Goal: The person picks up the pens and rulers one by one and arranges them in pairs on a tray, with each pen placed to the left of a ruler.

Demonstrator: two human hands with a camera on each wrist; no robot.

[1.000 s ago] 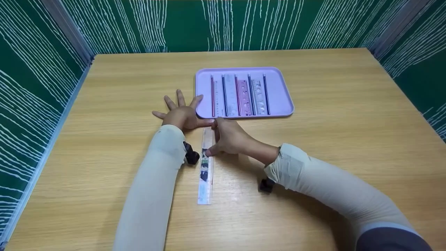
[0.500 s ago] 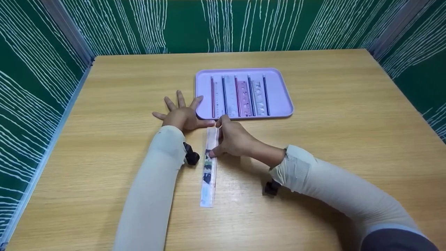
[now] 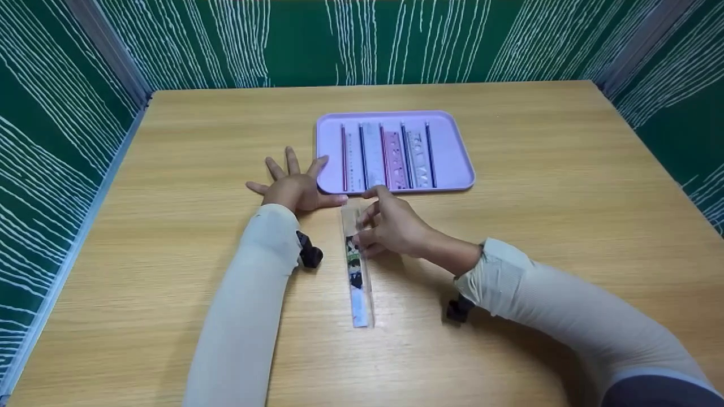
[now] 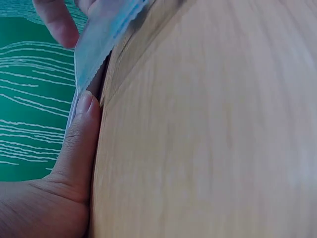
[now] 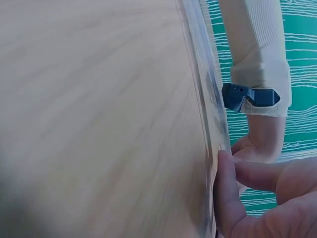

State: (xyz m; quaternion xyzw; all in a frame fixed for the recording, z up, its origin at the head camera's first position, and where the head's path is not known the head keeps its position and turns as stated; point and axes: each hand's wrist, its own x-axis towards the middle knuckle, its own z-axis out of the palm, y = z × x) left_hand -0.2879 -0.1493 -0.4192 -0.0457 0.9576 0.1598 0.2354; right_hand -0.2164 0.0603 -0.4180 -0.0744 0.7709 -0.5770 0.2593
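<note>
A clear ruler with small cartoon pictures (image 3: 355, 271) lies lengthwise in front of the tray. My right hand (image 3: 399, 226) pinches its long right edge between thumb and fingers, also visible in the right wrist view. In the left wrist view the ruler (image 4: 101, 42) is tilted and shows a wavy edge; whether it touches the table I cannot tell. Fingers spread, my left hand (image 3: 297, 189) rests on the table at the left front corner of the purple tray (image 3: 449, 164). Its index finger touches the rim, and the thumb points toward the ruler's far end.
In the tray lie several pencils, such as a dark one (image 3: 431, 155), alternating with rulers, among them a pink one (image 3: 395, 158) and a clear stencil ruler (image 3: 419, 158). Green walls (image 3: 305, 45) with white streaks enclose the wooden table (image 3: 537, 169) behind and at the sides.
My right hand has moved a little to the right with the ruler, which has turned slightly, its near end swinging right. The left hand has stayed in place.
</note>
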